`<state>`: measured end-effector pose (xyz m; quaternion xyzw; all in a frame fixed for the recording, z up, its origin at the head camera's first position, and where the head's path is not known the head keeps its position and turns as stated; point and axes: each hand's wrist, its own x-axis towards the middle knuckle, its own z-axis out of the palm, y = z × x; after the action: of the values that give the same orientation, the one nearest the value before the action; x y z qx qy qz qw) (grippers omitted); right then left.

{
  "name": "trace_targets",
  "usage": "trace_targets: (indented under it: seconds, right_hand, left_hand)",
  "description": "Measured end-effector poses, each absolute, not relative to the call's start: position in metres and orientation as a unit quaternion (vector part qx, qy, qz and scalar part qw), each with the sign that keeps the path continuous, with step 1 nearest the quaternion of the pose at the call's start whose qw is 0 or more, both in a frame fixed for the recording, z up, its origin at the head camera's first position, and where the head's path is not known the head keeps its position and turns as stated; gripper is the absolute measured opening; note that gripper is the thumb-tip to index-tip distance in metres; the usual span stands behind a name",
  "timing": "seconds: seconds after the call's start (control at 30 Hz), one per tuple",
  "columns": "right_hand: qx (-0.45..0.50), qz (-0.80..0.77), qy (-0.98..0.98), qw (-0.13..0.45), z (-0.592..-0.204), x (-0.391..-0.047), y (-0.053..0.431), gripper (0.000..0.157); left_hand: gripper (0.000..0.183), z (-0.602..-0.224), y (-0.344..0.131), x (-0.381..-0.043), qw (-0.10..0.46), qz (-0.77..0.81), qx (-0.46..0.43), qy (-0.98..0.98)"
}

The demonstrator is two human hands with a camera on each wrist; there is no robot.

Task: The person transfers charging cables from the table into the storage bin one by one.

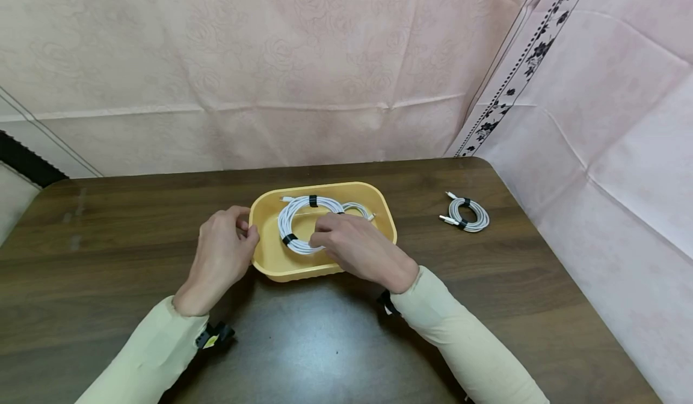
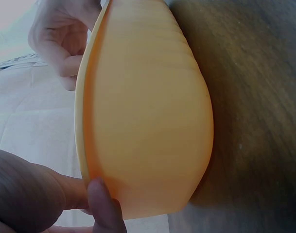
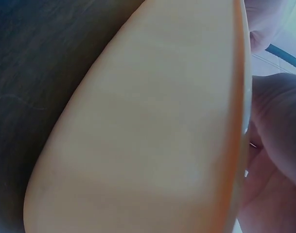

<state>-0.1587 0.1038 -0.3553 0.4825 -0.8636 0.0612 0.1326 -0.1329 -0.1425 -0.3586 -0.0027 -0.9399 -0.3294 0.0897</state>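
A shallow yellow plastic basket [image 1: 281,270] stands on the table, in the middle of the head view. My left hand [image 1: 224,247] pinches its left rim; in the left wrist view, the basket wall [image 2: 148,107] shows with a fingertip [image 2: 101,201] against its outside. Inside the basket lies a large coiled white cable [image 1: 286,223] bound with black straps. My right hand [image 1: 361,244] reaches in over the front side and pinches the coil's lower right part, its fingertips partly hidden. Behind that hand, a smaller coiled white cable [image 1: 357,207] is partly covered.
Another coiled white cable [image 1: 476,219] with black straps lies on the wooden table [image 1: 514,284], right of the basket. A pale patterned cloth [image 1: 303,73] hangs along the table's back edge, and more cloth hangs along the right side.
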Motion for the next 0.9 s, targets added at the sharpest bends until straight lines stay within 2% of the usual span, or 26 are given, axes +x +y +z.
trace_targets:
  seconds: [0.9]
  right_hand:
    - [0.505,0.070,-0.858,0.057,-0.353,-0.169,0.100,0.019]
  left_hand:
    - [0.034,-0.360,-0.143,-0.133,0.101,-0.323,-0.004,-0.941]
